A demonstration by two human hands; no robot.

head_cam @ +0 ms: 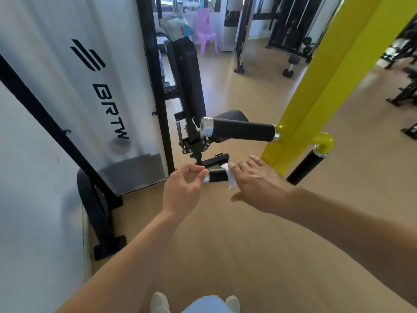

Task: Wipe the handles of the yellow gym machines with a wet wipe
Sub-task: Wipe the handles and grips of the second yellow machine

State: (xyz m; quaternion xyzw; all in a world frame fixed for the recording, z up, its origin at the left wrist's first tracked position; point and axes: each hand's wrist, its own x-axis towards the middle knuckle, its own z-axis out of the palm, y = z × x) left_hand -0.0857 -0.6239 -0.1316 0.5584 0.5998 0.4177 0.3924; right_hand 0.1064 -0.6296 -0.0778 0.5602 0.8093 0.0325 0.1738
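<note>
3 handles (241,129); 1 wipe (230,177); 2 hands (184,192)

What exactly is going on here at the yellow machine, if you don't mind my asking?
A person is cleaning the grips of a yellow gym machine. The right hand presses a white wet wipe around the lower black handle, while the left hand pinches its metal end. The upper handle is untouched right now.
</note>
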